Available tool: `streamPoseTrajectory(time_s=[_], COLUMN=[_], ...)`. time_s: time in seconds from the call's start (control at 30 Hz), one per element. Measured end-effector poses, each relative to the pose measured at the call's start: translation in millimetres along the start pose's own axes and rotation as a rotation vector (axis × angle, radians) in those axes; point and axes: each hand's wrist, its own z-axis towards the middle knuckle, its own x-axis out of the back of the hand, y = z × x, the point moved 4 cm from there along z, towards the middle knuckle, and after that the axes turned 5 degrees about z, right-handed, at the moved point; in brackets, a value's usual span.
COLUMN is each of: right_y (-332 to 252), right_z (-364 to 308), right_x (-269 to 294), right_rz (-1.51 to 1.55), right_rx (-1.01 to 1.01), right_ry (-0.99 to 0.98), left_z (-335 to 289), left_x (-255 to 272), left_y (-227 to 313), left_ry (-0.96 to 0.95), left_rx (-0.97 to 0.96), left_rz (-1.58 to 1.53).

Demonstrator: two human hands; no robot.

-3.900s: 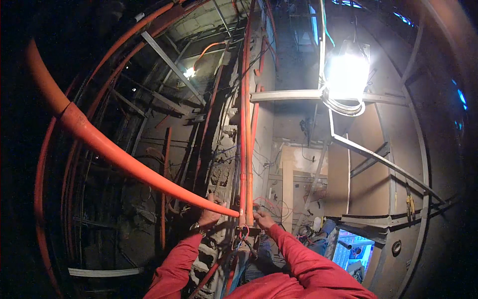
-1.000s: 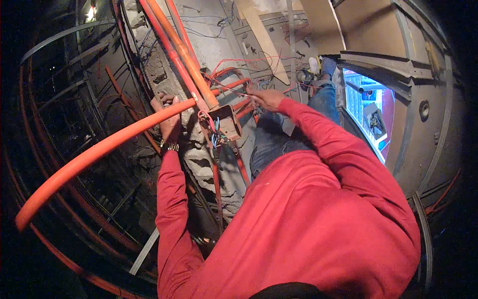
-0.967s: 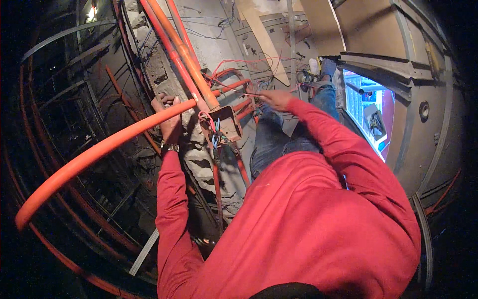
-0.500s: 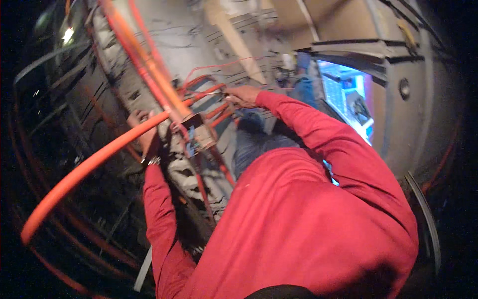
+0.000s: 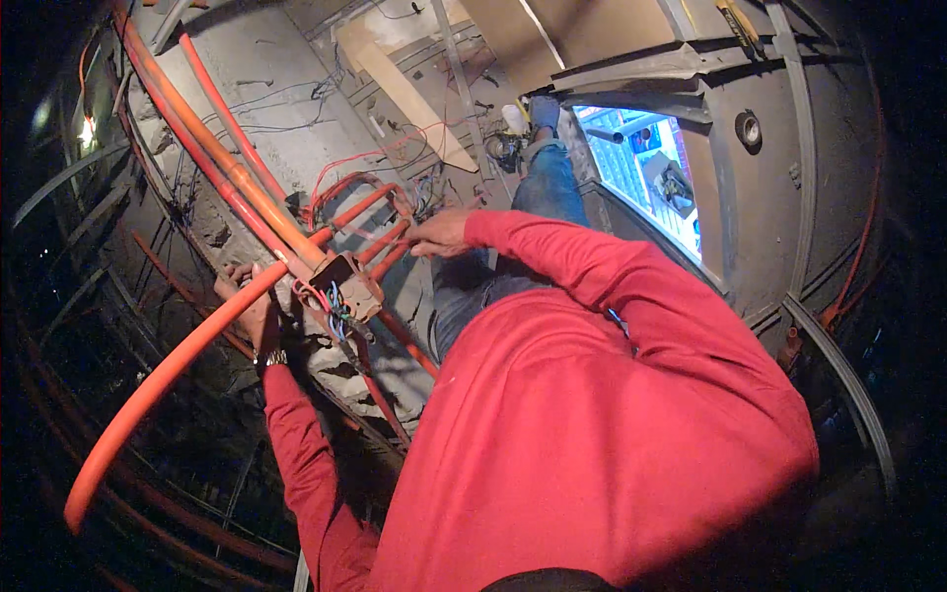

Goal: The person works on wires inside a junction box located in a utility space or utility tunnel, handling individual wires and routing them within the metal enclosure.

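Note:
My right hand (image 5: 441, 235) is closed, its fingertips pinched beside the short orange conduits (image 5: 380, 255); what they hold is too small to make out. Across the scene, my left hand (image 5: 254, 314) lies by the edge of a concrete beam (image 5: 212, 232), under a long orange conduit (image 5: 163, 370) that crosses over it. Its fingers look bent, but the conduit hides much of the grip. Between the hands sits an open junction box (image 5: 363, 284), with coloured wires (image 5: 338, 314) spilling from its near side. Several red and orange conduits (image 5: 222, 158) run up to it from the far left.
A wooden plank (image 5: 414, 104) and loose thin wires (image 5: 286, 104) lie at the far side. On the right, a ceiling opening (image 5: 646, 178) shows a brightly lit room below. Metal framing (image 5: 843, 385) edges the right, and dark space with conduits fills the left.
My view has shifted, so the hands, box and conduits sit further left and lower in the picture. The hands keep nearly the same places beside the conduits.

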Motion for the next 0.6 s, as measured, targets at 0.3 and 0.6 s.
streamPoseTrajectory(time_s=[0.3, 0.6], right_y=[10, -2], right_z=[21, 26], right_x=[23, 6], right_rz=[-0.038, 0.039], right_rx=[-0.043, -0.034], right_ry=[0.193, 0.084], left_z=[5, 3], left_x=[-3, -10], left_y=[-1, -7], left_ry=[-0.049, -0.063], left_rx=[0.068, 0.021], left_rz=[-0.046, -0.056])
